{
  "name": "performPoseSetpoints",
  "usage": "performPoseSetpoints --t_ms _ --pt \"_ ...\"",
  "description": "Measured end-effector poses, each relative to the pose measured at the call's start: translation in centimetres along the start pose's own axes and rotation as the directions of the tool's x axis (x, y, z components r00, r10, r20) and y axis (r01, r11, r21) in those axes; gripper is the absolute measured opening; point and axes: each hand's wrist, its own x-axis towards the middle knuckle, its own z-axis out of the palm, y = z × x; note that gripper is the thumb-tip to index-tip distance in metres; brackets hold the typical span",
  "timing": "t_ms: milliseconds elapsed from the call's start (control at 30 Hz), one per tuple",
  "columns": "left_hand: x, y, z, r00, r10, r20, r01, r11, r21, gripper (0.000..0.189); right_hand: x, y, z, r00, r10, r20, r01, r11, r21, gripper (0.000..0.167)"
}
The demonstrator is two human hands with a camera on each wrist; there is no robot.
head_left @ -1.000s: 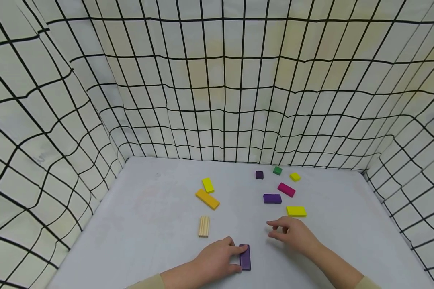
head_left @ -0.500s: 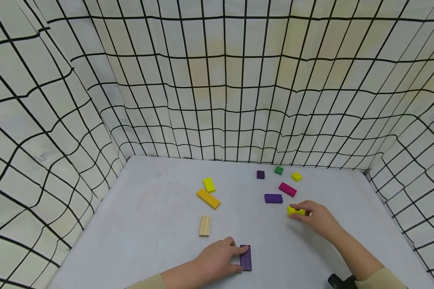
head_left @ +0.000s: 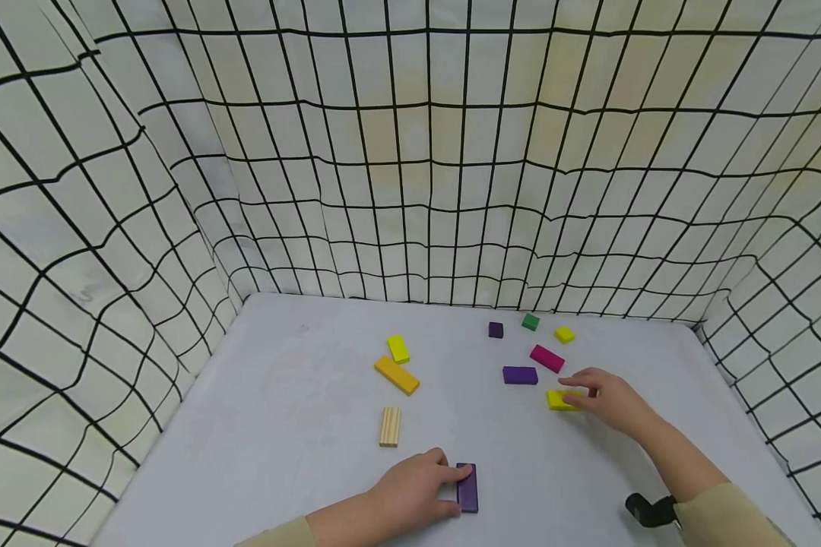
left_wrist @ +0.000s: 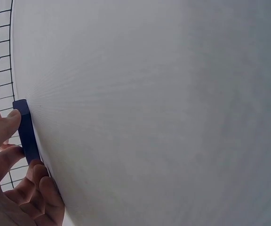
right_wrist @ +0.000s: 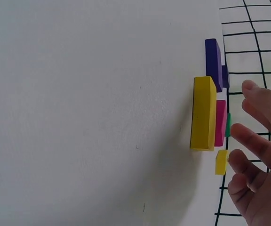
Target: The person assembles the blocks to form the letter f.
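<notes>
The left hand (head_left: 413, 486) pinches the near purple block (head_left: 468, 494) by its ends. Farther right, the right hand (head_left: 610, 400) hovers, fingers parted, by a yellow block (head_left: 557, 400), apparently not touching.

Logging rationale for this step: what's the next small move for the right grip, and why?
Probably bring the right grip onto the nearest yellow block and pinch it: the head view shows it over that block's right end, while the right wrist view shows a gap between them. The left grip holds a purple block, so it's occupied.
</notes>
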Motion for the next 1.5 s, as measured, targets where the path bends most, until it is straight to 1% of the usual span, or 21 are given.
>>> performPoseSetpoints --t_ms 133,167,300,467,600,800,1000,1067,1200,1500 --pt "0.0 0.2 -0.2 1.000 -0.002 0.006 0.002 1.000 0.001 0.055 0.7 0.7 0.1 0.999 -0.009 0.045 0.010 1.000 -0.018 0.039" --pt "0.0 0.2 -0.3 1.000 -0.003 0.008 0.003 1.000 0.001 0.055 0.9 0.8 0.2 0.999 0.000 0.054 0.001 1.000 -0.019 0.038" --pt "0.1 0.2 -0.4 1.000 -0.008 0.017 0.008 1.000 0.002 0.055 1.5 1.3 0.4 0.995 -0.009 0.101 0.011 1.000 -0.017 0.035" --pt "0.0 0.1 -0.2 1.000 -0.010 0.015 0.010 1.000 0.003 0.054 1.8 1.5 0.7 0.991 0.000 0.136 0.001 1.000 -0.008 0.033" --pt "0.0 0.1 -0.1 1.000 -0.008 0.010 0.008 1.000 -0.002 0.054 1.9 1.5 0.7 0.990 0.016 0.142 -0.015 1.000 -0.007 0.033" --pt "0.1 0.1 -0.1 1.000 -0.006 0.009 0.006 1.000 -0.001 0.054 1.9 1.6 0.5 0.987 0.019 0.157 -0.017 1.000 -0.010 0.035" --pt "0.1 0.0 0.0 1.000 -0.009 0.013 0.009 1.000 -0.001 0.054 2.0 1.6 0.7 0.986 0.023 0.167 -0.015 0.999 -0.048 0.038" --pt "0.1 -0.1 0.0 1.000 -0.013 0.019 0.013 1.000 -0.002 0.055 2.0 1.5 0.7 0.987 0.017 0.159 -0.006 0.997 -0.072 0.037" --pt "0.2 -0.1 0.0 0.999 -0.018 0.027 0.018 1.000 -0.006 0.055 2.0 1.1 0.7 0.989 0.026 0.147 -0.011 0.995 -0.103 0.037" --pt "0.0 0.0 -0.2 1.000 -0.005 0.021 0.005 1.000 0.000 0.055 1.3 -0.2 0.0 0.983 0.033 0.182 -0.014 0.994 -0.108 0.036"
